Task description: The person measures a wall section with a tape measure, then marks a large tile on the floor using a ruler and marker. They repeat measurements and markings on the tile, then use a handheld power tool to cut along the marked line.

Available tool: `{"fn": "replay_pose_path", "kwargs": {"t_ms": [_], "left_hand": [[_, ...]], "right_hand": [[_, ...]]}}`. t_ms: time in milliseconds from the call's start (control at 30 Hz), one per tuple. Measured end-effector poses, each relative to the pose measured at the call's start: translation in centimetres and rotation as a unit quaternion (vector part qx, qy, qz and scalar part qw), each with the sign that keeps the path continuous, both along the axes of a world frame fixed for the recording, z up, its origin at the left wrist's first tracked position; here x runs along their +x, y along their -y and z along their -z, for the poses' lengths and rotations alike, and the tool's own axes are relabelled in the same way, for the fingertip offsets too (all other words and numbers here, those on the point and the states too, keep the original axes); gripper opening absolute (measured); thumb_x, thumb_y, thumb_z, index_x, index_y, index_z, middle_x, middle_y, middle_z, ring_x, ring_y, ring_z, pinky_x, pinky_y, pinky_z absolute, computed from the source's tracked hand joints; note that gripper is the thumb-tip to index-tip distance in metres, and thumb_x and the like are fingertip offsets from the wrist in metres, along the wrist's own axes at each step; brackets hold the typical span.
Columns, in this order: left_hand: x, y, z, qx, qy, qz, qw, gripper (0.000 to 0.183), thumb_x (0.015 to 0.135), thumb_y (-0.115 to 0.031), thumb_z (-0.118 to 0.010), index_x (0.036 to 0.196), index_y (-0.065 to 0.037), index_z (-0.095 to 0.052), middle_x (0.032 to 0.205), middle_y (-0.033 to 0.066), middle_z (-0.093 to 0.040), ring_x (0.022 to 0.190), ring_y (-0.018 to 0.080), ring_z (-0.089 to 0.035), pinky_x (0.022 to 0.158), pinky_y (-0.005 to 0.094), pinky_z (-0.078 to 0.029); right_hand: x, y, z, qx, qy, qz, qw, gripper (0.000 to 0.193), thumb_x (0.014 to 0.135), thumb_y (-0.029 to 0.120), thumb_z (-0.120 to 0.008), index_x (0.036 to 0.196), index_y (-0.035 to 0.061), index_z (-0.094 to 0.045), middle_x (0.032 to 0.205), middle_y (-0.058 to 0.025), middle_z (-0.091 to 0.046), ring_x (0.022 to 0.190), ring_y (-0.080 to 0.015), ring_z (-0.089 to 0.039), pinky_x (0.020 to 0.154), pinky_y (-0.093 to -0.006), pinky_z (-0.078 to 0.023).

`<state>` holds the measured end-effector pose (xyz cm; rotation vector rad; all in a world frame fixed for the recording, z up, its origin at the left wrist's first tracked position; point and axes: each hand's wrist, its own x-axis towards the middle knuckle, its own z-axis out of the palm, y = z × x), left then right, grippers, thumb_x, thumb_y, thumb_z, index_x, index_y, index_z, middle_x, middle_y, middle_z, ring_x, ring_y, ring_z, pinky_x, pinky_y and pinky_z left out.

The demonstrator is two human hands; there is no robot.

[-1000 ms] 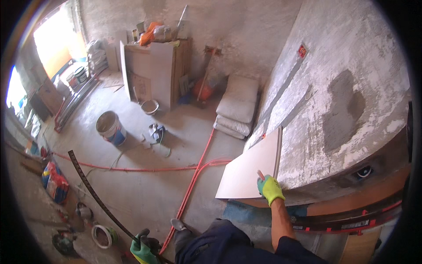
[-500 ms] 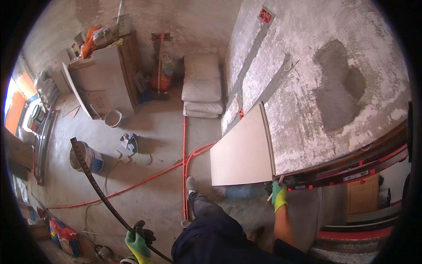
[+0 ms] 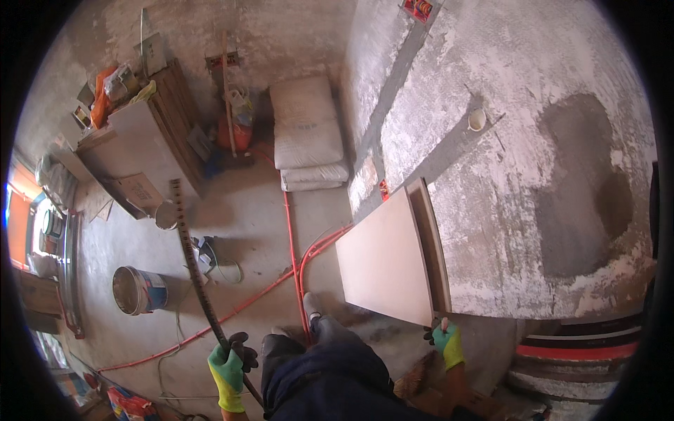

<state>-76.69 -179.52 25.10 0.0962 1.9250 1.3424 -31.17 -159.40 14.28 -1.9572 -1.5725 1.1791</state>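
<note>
My left hand (image 3: 229, 366), in a green and yellow glove, grips a long dark notched bar (image 3: 193, 268) that slants up and away over the concrete floor. My right hand (image 3: 447, 339), gloved the same way, holds the lower near corner of a large beige tile (image 3: 385, 259). The tile leans on edge against the rough plastered wall (image 3: 505, 147). My dark trouser legs and a shoe (image 3: 312, 306) show between the hands.
Red conduit pipes (image 3: 291, 238) run across the floor past my foot. A bucket (image 3: 137, 290) stands at left, stacked white sacks (image 3: 307, 137) lie at the back by the wall, and boards and boxes (image 3: 140, 140) crowd the far left corner.
The view has swung left and down. My right hand has slid from the tile's face to its lower corner. The left hand keeps hold of the bar, which now stands more upright in view.
</note>
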Motion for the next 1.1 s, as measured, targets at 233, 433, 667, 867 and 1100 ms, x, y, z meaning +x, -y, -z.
{"fn": "replay_pose_path", "kwargs": {"t_ms": [233, 433, 667, 867, 1100], "left_hand": [[-4.0, -2.8, -0.5, 0.021, 0.051, 0.084, 0.995, 0.028, 0.097, -0.02, -0.058, 0.111, 0.003, -0.067, 0.073, 0.0098, -0.07, 0.054, 0.0125, -0.062, 0.048, 0.0222, -0.042], [-8.1, -3.9, -0.6, 0.0, 0.073, 0.138, 0.988, 0.029, 0.095, -0.017, -0.055, 0.112, 0.003, -0.068, 0.075, 0.0108, -0.07, 0.051, 0.0123, -0.061, 0.045, 0.0211, -0.039], [-11.0, -10.3, 1.3, 0.005, 0.125, 0.245, 0.961, 0.033, 0.094, -0.02, -0.055, 0.115, 0.003, -0.067, 0.072, 0.0129, -0.069, 0.046, 0.0117, -0.057, 0.042, 0.0221, -0.039], [-11.3, -20.9, 3.3, 0.008, 0.154, 0.377, 0.913, 0.035, 0.096, -0.018, -0.053, 0.119, 0.004, -0.066, 0.078, 0.0134, -0.071, 0.054, 0.0133, -0.061, 0.048, 0.0224, -0.046], [-9.7, -29.3, 4.0, 0.005, 0.181, 0.406, 0.896, 0.038, 0.095, -0.015, -0.053, 0.125, 0.004, -0.063, 0.081, 0.0136, -0.071, 0.056, 0.0134, -0.063, 0.052, 0.0225, -0.049]], "right_hand": [[-10.5, -2.5, -6.5, 0.068, 0.248, -0.239, 0.936, 0.028, 0.092, 0.032, -0.061, 0.088, 0.0038, -0.063, 0.084, -0.0254, -0.065, 0.082, -0.0463, -0.062, 0.071, -0.0533, -0.048], [-16.0, -1.5, -6.2, 0.088, 0.276, -0.224, 0.93, 0.04, 0.093, 0.043, -0.059, 0.084, 0.0053, -0.063, 0.08, -0.0234, -0.065, 0.079, -0.046, -0.062, 0.069, -0.053, -0.048], [-16.8, -0.8, -5.1, 0.117, 0.241, -0.2, 0.942, 0.031, 0.087, 0.032, -0.058, 0.072, 0.0053, -0.062, 0.076, -0.0227, -0.063, 0.072, -0.0459, -0.06, 0.064, -0.0522, -0.046], [-17.2, -1.8, -6.1, 0.014, 0.211, -0.152, 0.965, 0.033, 0.087, 0.037, -0.061, 0.08, 0.0054, -0.066, 0.08, -0.0225, -0.064, 0.077, -0.0449, -0.062, 0.067, -0.0507, -0.047], [-21.0, -7.2, -6.9, 0.005, 0.212, -0.17, 0.962, 0.035, 0.085, 0.039, -0.061, 0.074, 0.0054, -0.062, 0.073, -0.0242, -0.062, 0.074, -0.0453, -0.061, 0.065, -0.0515, -0.047]]}}
